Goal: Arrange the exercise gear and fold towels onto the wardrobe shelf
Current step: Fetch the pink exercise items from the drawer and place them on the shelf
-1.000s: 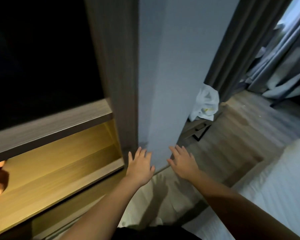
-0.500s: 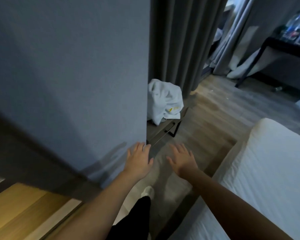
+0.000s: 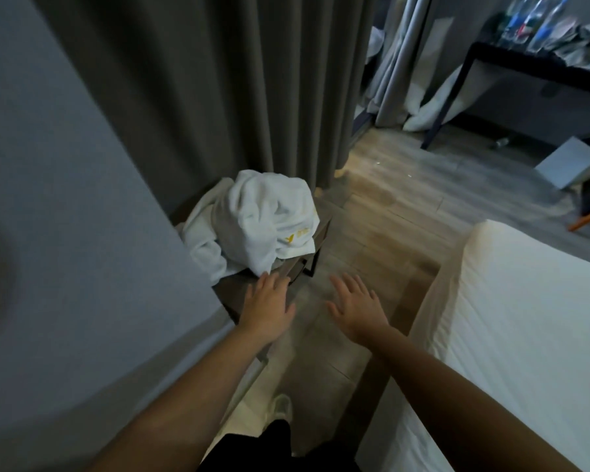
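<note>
A crumpled white towel [image 3: 256,219] with a small yellow print lies heaped on a low wooden side table [image 3: 307,264] beside the grey wall. My left hand [image 3: 266,304] hovers just below the towel, over the table's near corner, fingers spread and holding nothing. My right hand [image 3: 355,306] is stretched out over the floor to the right of the table, also spread and empty. The wardrobe shelf is out of view.
A grey wall panel [image 3: 75,233] fills the left. Dark curtains [image 3: 218,80] hang behind the table. A white bed [image 3: 511,321] stands on the right, with a strip of wooden floor [image 3: 382,216] between. A black desk [image 3: 525,66] with bottles is at the back right.
The view has swung right, away from the lit wardrobe shelf, past the wall panel. The towel and its table have come much closer; both hands stay spread and empty.
</note>
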